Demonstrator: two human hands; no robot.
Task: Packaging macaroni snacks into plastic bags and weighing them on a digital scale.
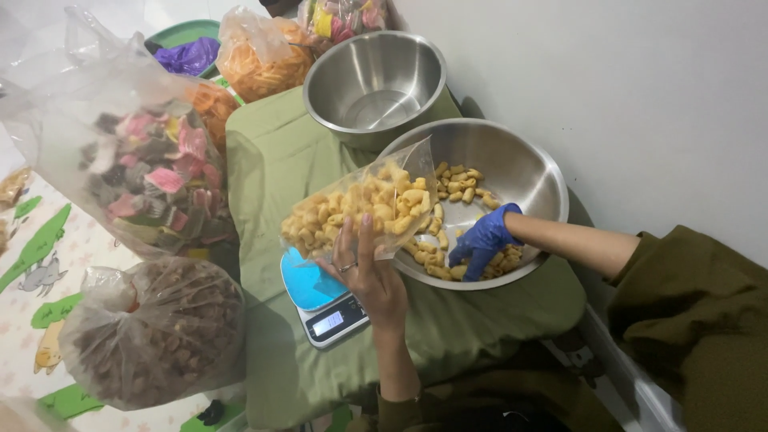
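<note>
- Big snack bags [152,180] stand at left, clear of the work.
- Scale [320,300]: pan bare, just under the pouch.
- Left hand [372,276] clamps the pouch [360,210], part-filled with yellow snacks.
- Right hand [482,240], gloved, curls over snacks in the bowl [524,172]; grip cannot be told.
- Step judged: filling. Next move calls for keeping the pouch mouth open toward the bowl.

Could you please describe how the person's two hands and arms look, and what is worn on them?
The left hand is bare, with a thin ring on one finger and pale polish on the nails. A thin bracelet sits at its wrist, above an olive-green sleeve. The right hand wears a blue disposable glove. Its forearm is uncovered, because the loose olive-green sleeve is pushed up toward the elbow.
</note>
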